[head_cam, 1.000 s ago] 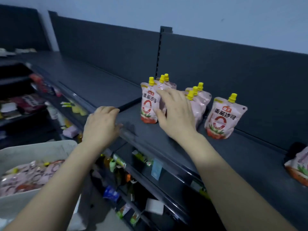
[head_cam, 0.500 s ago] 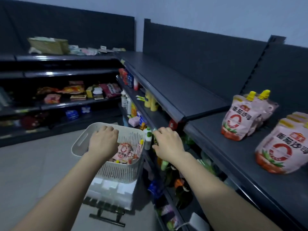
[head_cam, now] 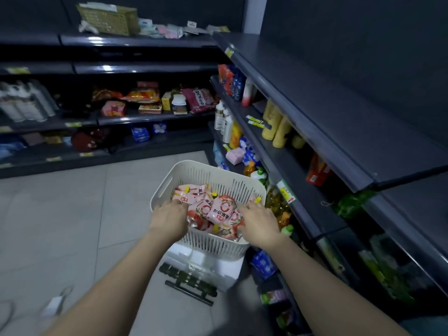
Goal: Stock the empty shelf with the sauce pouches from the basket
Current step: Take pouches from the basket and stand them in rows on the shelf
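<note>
Both hands have dropped from above the basket rim into the load, and the view has tilted down onto it. Left hand enters at the basket's nine o'clock, right hand at its three o'clock. Fingers of each curl down among the sauce pouches, and whether they have closed on one cannot be told, since the backs of the hands hide the tips.

Pouches lie heaped in the white slotted basket, which stands on a low stool at six o'clock. The dark top shelf runs toward two o'clock.

Handling, as judged: each pouch is a soft, glossy film bag, light to moderate in weight, that sags and slips under a loose grip. A pinch at the stiff yellow spout or the upper seam should hold best (squeezing the belly risks stressing the cap).

Print: a red ring, a small red brand patch and dark characters, too blurred to read. Yellow shelf-edge tags are likewise illegible.
</note>
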Tool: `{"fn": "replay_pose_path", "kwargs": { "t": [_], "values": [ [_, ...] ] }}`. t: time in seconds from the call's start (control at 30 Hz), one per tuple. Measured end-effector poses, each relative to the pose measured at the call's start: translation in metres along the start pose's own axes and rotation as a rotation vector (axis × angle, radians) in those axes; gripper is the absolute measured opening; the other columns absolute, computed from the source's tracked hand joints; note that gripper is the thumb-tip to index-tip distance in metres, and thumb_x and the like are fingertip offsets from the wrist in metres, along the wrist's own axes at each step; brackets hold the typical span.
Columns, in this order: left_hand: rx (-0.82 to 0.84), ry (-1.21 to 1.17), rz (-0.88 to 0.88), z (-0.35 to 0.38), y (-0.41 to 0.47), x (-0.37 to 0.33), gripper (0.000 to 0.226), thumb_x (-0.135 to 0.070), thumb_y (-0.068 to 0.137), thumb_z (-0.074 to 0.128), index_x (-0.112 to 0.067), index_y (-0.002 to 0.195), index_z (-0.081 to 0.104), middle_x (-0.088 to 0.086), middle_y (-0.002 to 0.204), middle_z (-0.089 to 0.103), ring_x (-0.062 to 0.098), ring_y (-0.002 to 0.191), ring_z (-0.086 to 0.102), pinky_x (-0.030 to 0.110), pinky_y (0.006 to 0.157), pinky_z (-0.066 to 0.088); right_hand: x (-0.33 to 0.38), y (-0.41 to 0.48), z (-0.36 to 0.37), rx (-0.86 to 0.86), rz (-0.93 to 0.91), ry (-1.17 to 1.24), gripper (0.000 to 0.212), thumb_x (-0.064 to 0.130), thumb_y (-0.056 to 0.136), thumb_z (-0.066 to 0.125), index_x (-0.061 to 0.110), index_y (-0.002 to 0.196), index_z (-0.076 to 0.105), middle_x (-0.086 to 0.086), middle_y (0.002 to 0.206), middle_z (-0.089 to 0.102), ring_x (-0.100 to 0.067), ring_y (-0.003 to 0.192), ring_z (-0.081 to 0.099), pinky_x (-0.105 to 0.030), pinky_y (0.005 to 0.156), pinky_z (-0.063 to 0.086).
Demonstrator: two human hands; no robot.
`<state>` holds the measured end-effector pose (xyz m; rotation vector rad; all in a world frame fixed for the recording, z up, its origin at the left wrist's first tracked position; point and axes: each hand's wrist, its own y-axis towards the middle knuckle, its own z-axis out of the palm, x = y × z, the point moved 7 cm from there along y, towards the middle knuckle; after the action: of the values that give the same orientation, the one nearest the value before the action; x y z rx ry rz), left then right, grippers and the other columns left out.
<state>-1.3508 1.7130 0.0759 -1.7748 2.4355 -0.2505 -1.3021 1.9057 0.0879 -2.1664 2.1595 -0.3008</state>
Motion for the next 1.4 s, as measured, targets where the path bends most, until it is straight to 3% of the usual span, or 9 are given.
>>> {"fn": "replay_pose_path", "kwargs": {
  "t": [0.3,0.5,0.7,0.87,1.07,1.13,1.2,1.3,1.4],
  "values": [
    [0.154,-0.091,-0.065,0.052,0.077,0.016,0.036,-0.034,0.087,0.055,-0.016,0.117,0.059,0.006,0.114,0.063,0.025,0.109,0.056,0.037,0.085,0.05,-0.001,0.093,0.064,0.156,-0.119,-0.093,0.042,0.018,0.083,0.061,0.019,0.124,0.054,-0.005,0.124,0.056,-0.026,0.118,0.047,-0.042,0.099,0.041],
    [0.257,-0.175,-0.094,0.088,0.129,0.005,0.023,-0.022,0.086,0.05,-0.012,0.103,0.062,0.011,0.105,0.064,0.029,0.098,0.06,0.039,0.08,0.053,-0.007,0.138,0.101,0.244,-0.216,-0.127,0.04,0.017,0.087,0.059,0.018,0.126,0.052,-0.006,0.128,0.054,-0.027,0.122,0.045,-0.04,0.101,0.037],
    [0.318,-0.189,-0.092,0.131,0.174,-0.011,0.037,-0.009,0.088,0.045,-0.009,0.123,0.055,0.012,0.12,0.057,0.03,0.109,0.056,0.042,0.086,0.051,-0.002,0.171,0.15,0.379,-0.319,-0.085,0.046,0.014,0.087,0.055,0.016,0.132,0.049,-0.007,0.14,0.044,-0.026,0.133,0.034,-0.039,0.11,0.029],
    [0.397,-0.241,-0.074,0.173,0.205,-0.014,0.049,-0.018,0.091,0.047,-0.011,0.139,0.039,0.013,0.134,0.048,0.03,0.12,0.048,0.043,0.095,0.046,0.008,0.199,0.172,0.404,-0.402,-0.06,0.048,0.012,0.093,0.044,0.017,0.14,0.04,-0.005,0.153,0.029,-0.022,0.143,0.02,-0.038,0.114,0.017],
    [0.283,-0.369,-0.224,0.185,0.229,-0.003,0.03,-0.025,0.089,0.049,-0.017,0.117,0.054,0.009,0.113,0.064,0.029,0.108,0.059,0.038,0.085,0.046,0.013,0.214,0.195,0.398,-0.464,-0.1,0.042,0.018,0.09,0.047,0.014,0.132,0.043,-0.006,0.137,0.042,-0.023,0.133,0.032,-0.037,0.108,0.023],
    [0.267,-0.361,-0.262,0.188,0.234,-0.001,0.025,-0.028,0.088,0.051,-0.019,0.109,0.059,0.006,0.107,0.067,0.027,0.103,0.062,0.037,0.084,0.045,0.018,0.218,0.19,0.314,-0.517,-0.1,0.039,0.021,0.077,0.064,0.017,0.115,0.059,-0.003,0.118,0.057,-0.021,0.117,0.051,-0.034,0.099,0.038],
    [0.292,-0.325,-0.283,0.193,0.236,-0.002,0.023,-0.029,0.088,0.052,-0.021,0.107,0.06,0.004,0.106,0.068,0.025,0.101,0.063,0.037,0.087,0.043,0.021,0.223,0.192,0.258,-0.56,-0.124,0.034,0.025,0.052,0.078,0.023,0.085,0.069,0.002,0.088,0.064,-0.018,0.087,0.064,-0.029,0.078,0.051],
    [0.338,-0.367,-0.308,0.198,0.236,-0.001,0.022,-0.024,0.088,0.052,-0.024,0.109,0.061,0.003,0.108,0.068,0.024,0.103,0.063,0.034,0.087,0.041,0.024,0.227,0.2,0.249,-0.659,-0.21,0.025,0.027,0.049,0.08,0.029,0.072,0.07,0.006,0.078,0.064,-0.017,0.078,0.064,-0.028,0.076,0.052],
    [0.33,-0.556,-0.382,0.189,0.229,0.004,0.022,-0.021,0.089,0.055,-0.022,0.109,0.064,0.006,0.107,0.068,0.028,0.101,0.063,0.03,0.073,0.042,0.027,0.231,0.196,0.27,-0.742,-0.283,0.019,0.027,0.048,0.082,0.028,0.063,0.07,0.01,0.065,0.065,-0.015,0.069,0.063,-0.027,0.068,0.051]
  ]
}}
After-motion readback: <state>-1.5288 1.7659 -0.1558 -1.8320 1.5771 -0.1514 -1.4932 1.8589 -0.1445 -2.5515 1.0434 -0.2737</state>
